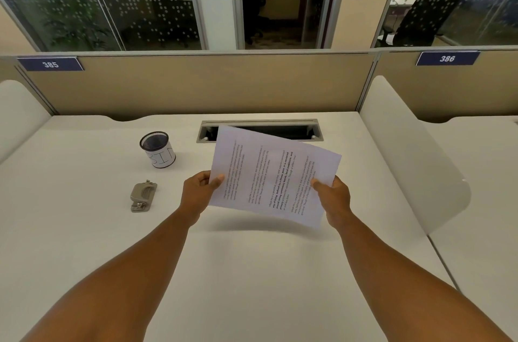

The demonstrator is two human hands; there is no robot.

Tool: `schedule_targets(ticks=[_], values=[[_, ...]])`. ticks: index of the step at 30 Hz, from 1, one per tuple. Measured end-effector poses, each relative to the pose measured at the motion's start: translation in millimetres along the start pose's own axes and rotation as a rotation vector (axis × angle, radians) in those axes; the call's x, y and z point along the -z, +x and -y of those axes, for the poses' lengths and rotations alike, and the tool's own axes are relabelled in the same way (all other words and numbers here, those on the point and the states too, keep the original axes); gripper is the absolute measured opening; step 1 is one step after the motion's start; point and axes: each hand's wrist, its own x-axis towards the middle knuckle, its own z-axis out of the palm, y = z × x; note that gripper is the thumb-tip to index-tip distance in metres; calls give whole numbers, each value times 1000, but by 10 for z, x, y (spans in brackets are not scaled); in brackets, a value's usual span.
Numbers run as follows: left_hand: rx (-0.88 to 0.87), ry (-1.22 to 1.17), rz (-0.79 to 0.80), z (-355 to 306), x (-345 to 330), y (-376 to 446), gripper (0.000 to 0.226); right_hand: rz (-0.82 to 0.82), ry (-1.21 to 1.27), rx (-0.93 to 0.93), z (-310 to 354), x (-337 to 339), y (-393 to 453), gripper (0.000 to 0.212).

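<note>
You held the printed sheet [273,176] up off the desk [252,271], turned sideways and tilted; your left hand [200,191] pinched its left edge with the thumb on top, and your right hand [333,197] pinched its right edge likewise. To your left the mesh pen cup [158,149] stood beyond the hole punch [143,196], both well apart from the paper

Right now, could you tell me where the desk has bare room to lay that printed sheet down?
Bare white desk lies under the printed paper sheet, toward the near edge. Left is tighter: grey metal hole punch, black mesh cup.
</note>
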Motion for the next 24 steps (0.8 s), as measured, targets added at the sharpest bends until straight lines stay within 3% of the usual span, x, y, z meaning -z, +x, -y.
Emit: schedule_targets(ticks=[5,17,24], values=[[30,-60,-34,10,5,28,24,-20,150,-43,20,28,7,22],[48,-284,14,-181,-238,13,21,5,393,-171,-68,-39,88,30],[24,-286,56,-278,-442,6,24,110,523,-216,-87,-86,121,46]])
